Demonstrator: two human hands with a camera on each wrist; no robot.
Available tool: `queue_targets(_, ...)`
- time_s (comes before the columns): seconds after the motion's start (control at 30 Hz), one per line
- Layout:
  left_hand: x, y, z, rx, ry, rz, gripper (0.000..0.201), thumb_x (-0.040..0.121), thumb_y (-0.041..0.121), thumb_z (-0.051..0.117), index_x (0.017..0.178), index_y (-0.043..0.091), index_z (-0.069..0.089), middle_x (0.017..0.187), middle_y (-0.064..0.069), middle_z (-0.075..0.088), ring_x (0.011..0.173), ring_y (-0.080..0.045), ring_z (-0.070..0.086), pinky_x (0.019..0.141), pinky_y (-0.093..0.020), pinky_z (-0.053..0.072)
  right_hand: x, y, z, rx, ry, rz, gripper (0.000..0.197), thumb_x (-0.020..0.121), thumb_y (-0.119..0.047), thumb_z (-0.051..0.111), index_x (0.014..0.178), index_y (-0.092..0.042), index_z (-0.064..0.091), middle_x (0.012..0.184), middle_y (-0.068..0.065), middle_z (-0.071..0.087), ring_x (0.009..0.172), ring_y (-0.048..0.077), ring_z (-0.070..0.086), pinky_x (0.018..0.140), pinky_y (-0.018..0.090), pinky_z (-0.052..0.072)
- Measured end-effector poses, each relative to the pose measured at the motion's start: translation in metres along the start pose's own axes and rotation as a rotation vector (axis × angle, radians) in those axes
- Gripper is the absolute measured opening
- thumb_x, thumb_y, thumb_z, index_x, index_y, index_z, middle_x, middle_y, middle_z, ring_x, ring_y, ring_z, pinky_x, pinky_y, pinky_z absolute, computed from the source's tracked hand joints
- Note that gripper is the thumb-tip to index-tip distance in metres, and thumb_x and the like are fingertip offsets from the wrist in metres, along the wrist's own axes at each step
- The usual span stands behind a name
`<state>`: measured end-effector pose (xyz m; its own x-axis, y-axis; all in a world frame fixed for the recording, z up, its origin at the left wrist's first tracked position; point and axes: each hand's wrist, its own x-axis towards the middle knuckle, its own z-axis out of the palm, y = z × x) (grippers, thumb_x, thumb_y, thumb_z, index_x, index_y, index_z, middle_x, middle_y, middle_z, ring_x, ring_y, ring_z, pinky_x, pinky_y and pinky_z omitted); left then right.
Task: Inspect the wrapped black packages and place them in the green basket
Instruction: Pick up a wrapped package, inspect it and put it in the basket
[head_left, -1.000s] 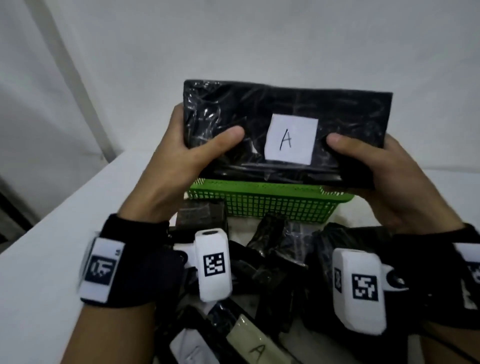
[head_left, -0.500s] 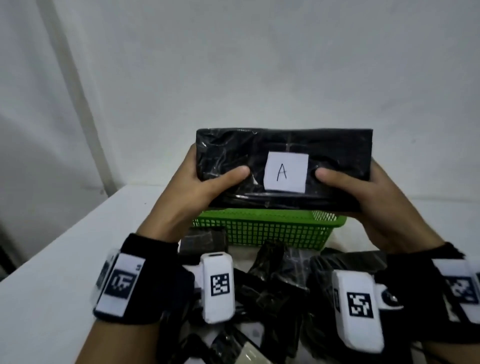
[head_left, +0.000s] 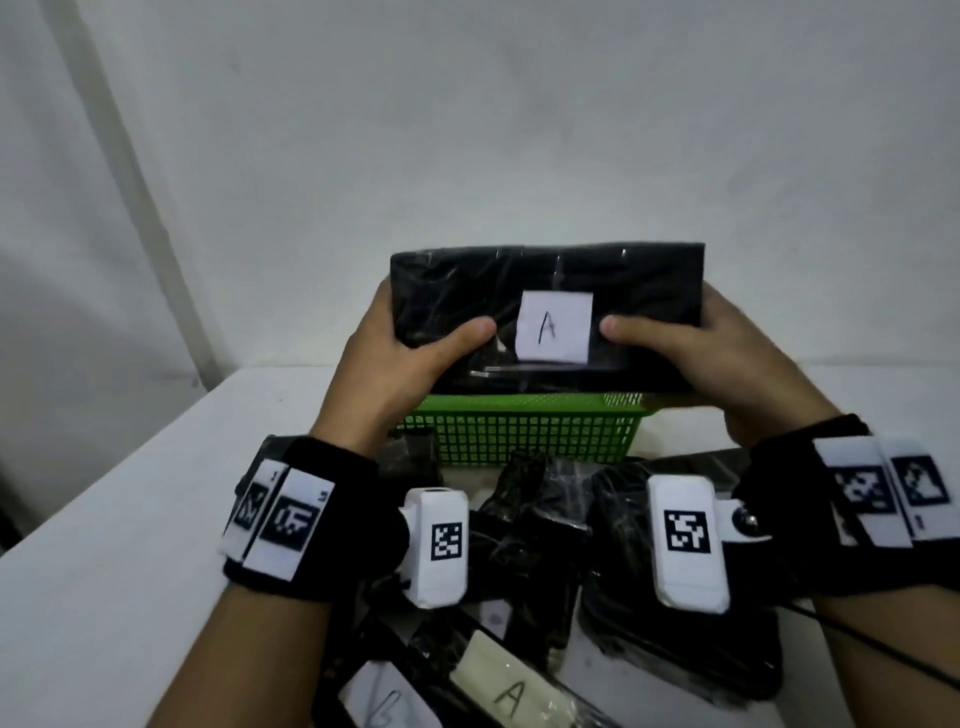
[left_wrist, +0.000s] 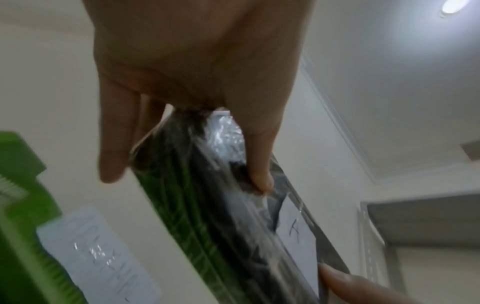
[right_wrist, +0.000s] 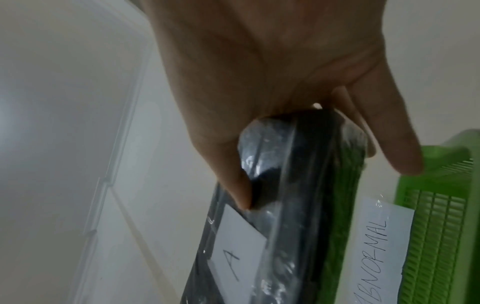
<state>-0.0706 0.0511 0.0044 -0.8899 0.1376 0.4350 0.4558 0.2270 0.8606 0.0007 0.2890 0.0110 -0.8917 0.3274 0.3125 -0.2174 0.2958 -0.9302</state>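
Note:
I hold a flat black package (head_left: 613, 291) wrapped in clear film, with a white label marked "A" (head_left: 555, 326), just above the green mesh basket (head_left: 519, 436). My left hand (head_left: 400, 353) grips its left end, thumb on the front face and fingers behind. My right hand (head_left: 701, 353) grips the right end the same way. The left wrist view shows the package (left_wrist: 207, 205) edge-on with my thumb (left_wrist: 259, 176) pressed on it. In the right wrist view the package (right_wrist: 285, 216) and its label (right_wrist: 233, 246) lie under my thumb (right_wrist: 233, 185).
Several more wrapped black packages (head_left: 545, 545) lie heaped on the white table (head_left: 104, 519) in front of the basket, two with white labels (head_left: 511, 696). A paper tag reading "ABNORMAL" (right_wrist: 381, 246) sits on the basket (right_wrist: 441, 226). A white wall stands behind.
Both hands have carried the package away from me and lowered it toward the basket. The grip has not changed.

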Motion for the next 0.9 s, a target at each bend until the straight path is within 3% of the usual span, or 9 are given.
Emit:
queue_targets(0.13, -0.003, 0.001, -0.005, 0.121, -0.002, -0.001, 0.078, 0.068, 0.064, 0.078, 0.136, 0.049, 0.043, 0.124, 0.022, 0.063, 0.115, -0.008, 0.061, 0.094, -0.043, 0.055, -0.003, -0.002, 0.001, -0.043, 0.016, 0.014, 0.059, 0.076, -0.027, 0.084, 0.127, -0.035, 0.057, 0.117, -0.010, 0.069, 0.102, 0.018, 0.071, 0.075, 0.048, 0.063)
queue_targets(0.3, -0.002, 0.018, -0.005, -0.267, -0.114, -0.108, 0.066, 0.070, 0.072, 0.060, 0.127, 0.042, 0.050, 0.124, 0.015, 0.063, 0.114, -0.009, 0.063, 0.078, -0.041, 0.058, -0.006, -0.013, -0.007, 0.176, -0.005, 0.008, 0.064, 0.063, -0.052, 0.077, 0.121, -0.033, 0.060, 0.115, -0.015, 0.071, 0.103, 0.006, 0.070, 0.085, 0.047, 0.060)
queue_targets(0.37, -0.002, 0.018, 0.000, -0.331, -0.076, -0.106, 0.052, 0.072, 0.064, 0.068, 0.112, 0.034, 0.054, 0.109, 0.013, 0.070, 0.100, -0.007, 0.069, 0.078, -0.043, 0.057, -0.005, -0.016, -0.006, 0.264, 0.018, 0.022, 0.053, 0.067, -0.054, 0.073, 0.112, -0.029, 0.063, 0.110, -0.009, 0.073, 0.106, 0.013, 0.068, 0.093, 0.055, 0.055)
queue_targets(0.43, -0.002, 0.016, 0.004, -0.341, -0.022, -0.066, 0.045, 0.073, 0.052, 0.079, 0.104, 0.032, 0.054, 0.101, 0.011, 0.073, 0.092, -0.009, 0.071, 0.081, -0.046, 0.056, -0.001, -0.017, -0.002, 0.290, 0.058, -0.021, 0.026, 0.080, -0.036, 0.074, 0.101, -0.026, 0.063, 0.098, -0.006, 0.073, 0.096, 0.015, 0.068, 0.096, 0.058, 0.052)
queue_targets(0.53, -0.002, 0.018, 0.004, -0.376, 0.006, 0.017, 0.046, 0.071, 0.045, 0.082, 0.103, 0.031, 0.052, 0.098, 0.010, 0.073, 0.091, -0.013, 0.070, 0.080, -0.042, 0.055, 0.000, -0.016, 0.004, 0.330, 0.094, -0.120, 0.015, 0.086, -0.014, 0.071, 0.092, -0.022, 0.060, 0.084, -0.006, 0.072, 0.079, 0.009, 0.070, 0.082, 0.047, 0.060)
queue_targets(0.6, -0.001, 0.021, 0.003, -0.410, 0.021, 0.073, 0.041, 0.067, 0.043, 0.076, 0.099, 0.033, 0.052, 0.091, 0.012, 0.071, 0.086, -0.010, 0.070, 0.075, -0.037, 0.055, -0.002, -0.017, 0.006, 0.333, 0.123, -0.191, 0.016, 0.086, -0.010, 0.071, 0.092, -0.019, 0.059, 0.079, -0.007, 0.071, 0.074, 0.008, 0.071, 0.068, 0.034, 0.060)
queue_targets(0.67, -0.002, 0.021, 0.002, -0.405, 0.020, 0.080, 0.039, 0.066, 0.043, 0.075, 0.097, 0.036, 0.052, 0.090, 0.014, 0.071, 0.085, -0.009, 0.070, 0.077, -0.039, 0.056, -0.002, -0.017, 0.007, 0.300, 0.144, -0.243, 0.020, 0.082, -0.015, 0.078, 0.092, -0.019, 0.061, 0.080, -0.007, 0.072, 0.077, 0.012, 0.072, 0.067, 0.031, 0.060)
queue_targets(0.73, -0.002, 0.021, 0.002, -0.395, 0.014, 0.056, 0.039, 0.067, 0.046, 0.074, 0.097, 0.038, 0.052, 0.092, 0.015, 0.072, 0.088, -0.009, 0.070, 0.082, -0.045, 0.056, -0.003, -0.018, 0.005, 0.257, 0.153, -0.270, 0.022, 0.078, -0.023, 0.079, 0.092, -0.022, 0.062, 0.082, -0.007, 0.074, 0.080, 0.013, 0.073, 0.069, 0.033, 0.061)
queue_targets(0.9, 0.000, 0.025, -0.002, -0.255, -0.159, -0.172, 0.044, 0.079, 0.051, 0.071, 0.118, 0.036, 0.057, 0.117, 0.014, 0.067, 0.106, -0.013, 0.067, 0.080, -0.042, 0.059, -0.006, -0.022, -0.003, 0.293, 0.161, -0.280, 0.019, 0.085, -0.010, 0.072, 0.094, -0.022, 0.060, 0.081, -0.009, 0.072, 0.073, 0.008, 0.071, 0.061, 0.024, 0.057)
